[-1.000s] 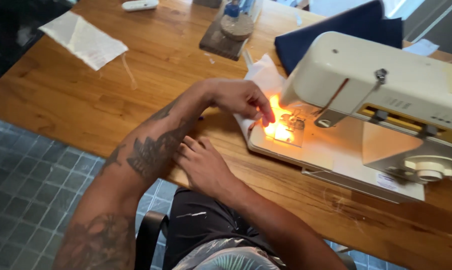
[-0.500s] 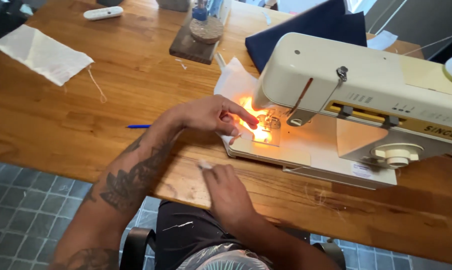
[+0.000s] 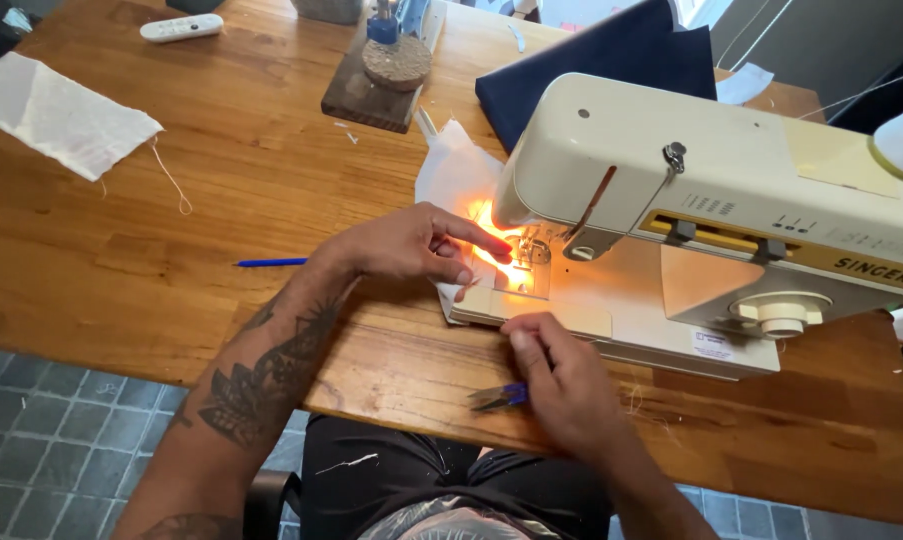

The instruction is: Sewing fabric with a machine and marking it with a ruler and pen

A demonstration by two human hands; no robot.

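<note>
White cloth (image 3: 458, 178) lies under the needle of the cream sewing machine (image 3: 711, 190), lit orange. Left hand (image 3: 416, 245) presses it flat, fingers stretched, gripping nothing. Right hand (image 3: 561, 380) rests on the wooden surface (image 3: 171, 260), closed around small blue-handled snips (image 3: 499, 397).
</note>
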